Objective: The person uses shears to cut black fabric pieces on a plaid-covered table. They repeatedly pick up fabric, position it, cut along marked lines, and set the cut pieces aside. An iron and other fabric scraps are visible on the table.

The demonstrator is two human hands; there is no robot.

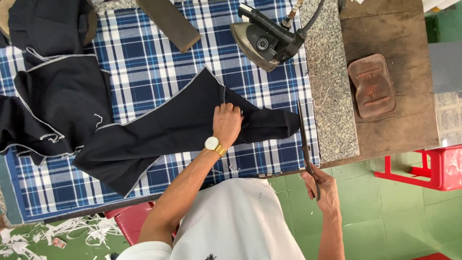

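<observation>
Head view: left hand [227, 123] presses dark fabric [163, 132]; right hand [323, 188] holds scissors [305, 144] beside.

A blue, white and black plaid cloth [144, 62] covers most of the tabletop. Along its right edge runs a speckled grey granite strip [332, 96], and beyond that lies a bare brown wooden surface [409, 72]. The floor [385, 212] is laid with pale green tiles. A red plastic stool [433, 168] stands on it at the right, another red stool [132, 221] sits under the tabletop's near edge, and white fabric scraps [72, 231] litter the lower left corner. The light is even and soft.
</observation>
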